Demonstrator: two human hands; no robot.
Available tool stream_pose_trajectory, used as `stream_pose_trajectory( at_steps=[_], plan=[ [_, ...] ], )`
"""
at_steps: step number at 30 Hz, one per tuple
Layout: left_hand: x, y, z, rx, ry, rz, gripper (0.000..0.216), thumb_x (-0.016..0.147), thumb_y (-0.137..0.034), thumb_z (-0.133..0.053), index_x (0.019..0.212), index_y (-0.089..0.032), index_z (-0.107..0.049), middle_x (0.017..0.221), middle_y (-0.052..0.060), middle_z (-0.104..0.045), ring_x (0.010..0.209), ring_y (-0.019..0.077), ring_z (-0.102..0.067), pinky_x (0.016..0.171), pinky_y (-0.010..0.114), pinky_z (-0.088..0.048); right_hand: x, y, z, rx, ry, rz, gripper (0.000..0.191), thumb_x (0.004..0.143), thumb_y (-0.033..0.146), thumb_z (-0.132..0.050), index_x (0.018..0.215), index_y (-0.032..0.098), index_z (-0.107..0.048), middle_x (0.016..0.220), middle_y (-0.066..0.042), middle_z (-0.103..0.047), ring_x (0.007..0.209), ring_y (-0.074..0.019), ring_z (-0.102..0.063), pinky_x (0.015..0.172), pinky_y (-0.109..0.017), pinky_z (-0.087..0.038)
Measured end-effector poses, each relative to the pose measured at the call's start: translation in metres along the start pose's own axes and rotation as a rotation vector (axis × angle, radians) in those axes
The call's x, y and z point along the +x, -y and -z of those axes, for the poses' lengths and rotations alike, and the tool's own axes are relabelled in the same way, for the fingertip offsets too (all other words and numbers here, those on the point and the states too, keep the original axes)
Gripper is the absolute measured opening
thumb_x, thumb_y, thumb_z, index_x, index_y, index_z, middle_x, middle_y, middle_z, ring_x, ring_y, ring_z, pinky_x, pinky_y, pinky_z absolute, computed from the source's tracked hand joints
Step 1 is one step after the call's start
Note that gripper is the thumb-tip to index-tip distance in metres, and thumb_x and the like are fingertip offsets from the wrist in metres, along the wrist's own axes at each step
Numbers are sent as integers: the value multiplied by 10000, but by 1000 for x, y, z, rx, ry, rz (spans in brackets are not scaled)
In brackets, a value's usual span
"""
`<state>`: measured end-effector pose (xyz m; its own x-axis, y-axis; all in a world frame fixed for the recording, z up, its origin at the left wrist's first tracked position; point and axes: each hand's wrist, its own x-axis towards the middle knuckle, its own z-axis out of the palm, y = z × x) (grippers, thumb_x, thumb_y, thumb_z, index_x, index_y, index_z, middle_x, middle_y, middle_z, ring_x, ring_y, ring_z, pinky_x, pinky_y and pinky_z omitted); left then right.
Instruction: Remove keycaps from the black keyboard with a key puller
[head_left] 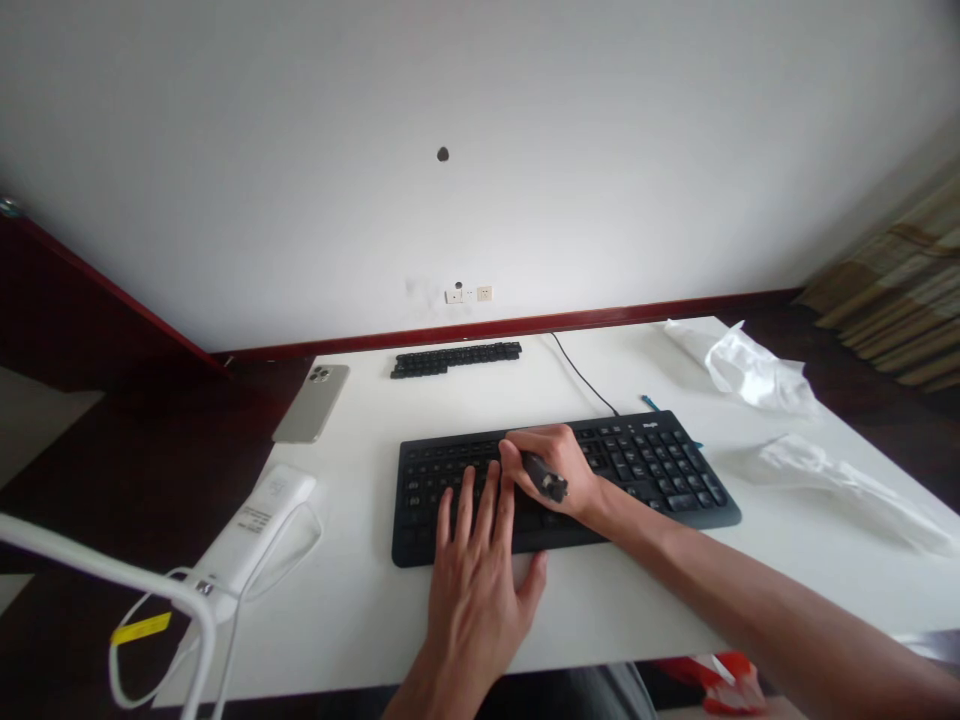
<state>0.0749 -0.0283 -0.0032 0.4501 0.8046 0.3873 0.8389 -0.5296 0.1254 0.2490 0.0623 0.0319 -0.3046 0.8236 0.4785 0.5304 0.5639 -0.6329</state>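
Note:
A black keyboard (679, 503) lies at a slight angle on the white table. My left hand (480, 590) rests palm down on its front left part, fingers stretched out and apart. My right hand (559, 460) is closed around a dark pen-shaped tool (551, 482), its thick end pointing back towards me. The tool's tip is hidden under my fingers, over the upper middle keys. Behind the keyboard, loose black keycaps (457, 358) stand lined up in rows.
A phone (311, 402) and a white power bank-like block (259, 530) with a cable lie left, near a white lamp arm (112, 570). Crumpled white plastic bags (757, 370) lie right. A teal stick (649, 402) pokes out behind the keyboard; a black cord (581, 372) runs backward.

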Motion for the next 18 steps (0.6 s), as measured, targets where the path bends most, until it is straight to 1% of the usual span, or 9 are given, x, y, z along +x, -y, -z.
stream_pose_trajectory(
  at_steps=[3,5,7,10,12,14,16,18],
  plan=[
    [2,0,3,5,35,29,816,979,-454,-593,1680,-198,-264,1709,100,-334,1577,350,-321,1265,564,-321,7,-7,14,-82,-85,-57,437,1020,279,-490,607,205,-367,539,46,-392,499,-88,-297,529,-259,-277],
    [3,-1,5,-12,46,41,820,968,-448,-611,1683,-247,-262,1717,88,-321,1564,355,-347,1249,567,-348,10,-13,21,-130,-143,-79,440,1015,286,-492,605,204,-355,534,48,-367,510,-93,-272,540,-265,-280],
    [3,-1,6,-45,50,51,819,961,-433,-630,1679,-271,-272,1717,84,-325,1547,359,-376,1233,571,-373,13,-19,25,-161,-183,-100,437,1009,290,-495,604,205,-354,534,50,-345,523,-100,-249,548,-269,-283],
    [4,3,9,-131,9,73,797,962,-373,-648,1665,-240,-298,1675,115,-405,1495,353,-447,1197,558,-428,14,-25,27,-167,-196,-119,433,1001,298,-507,607,204,-352,541,51,-329,538,-105,-234,558,-270,-287],
    [9,9,11,-213,-42,99,707,975,-313,-642,1623,-239,-369,1587,124,-520,1422,327,-525,1158,520,-479,13,-27,26,-160,-195,-118,441,1003,308,-507,608,205,-340,539,52,-324,535,-104,-234,559,-271,-288],
    [17,16,14,-297,-69,128,547,995,-262,-620,1527,-267,-493,1446,104,-634,1315,287,-602,1105,469,-526,12,-26,25,-156,-195,-114,448,1007,319,-502,609,207,-329,535,52,-324,527,-102,-234,558,-273,-290],
    [27,21,17,-348,-44,154,411,1005,-249,-616,1414,-277,-592,1299,81,-698,1193,261,-654,1031,434,-564,12,-26,24,-152,-197,-111,450,1009,325,-496,610,209,-325,535,51,-330,525,-102,-235,559,-274,-292],
    [38,23,18,-357,24,169,346,987,-257,-659,1332,-272,-650,1182,64,-722,1081,253,-673,959,427,-582,12,-26,25,-144,-199,-115,447,1005,320,-495,609,209,-320,538,50,-322,535,-105,-223,558,-275,-289]
  ],
)
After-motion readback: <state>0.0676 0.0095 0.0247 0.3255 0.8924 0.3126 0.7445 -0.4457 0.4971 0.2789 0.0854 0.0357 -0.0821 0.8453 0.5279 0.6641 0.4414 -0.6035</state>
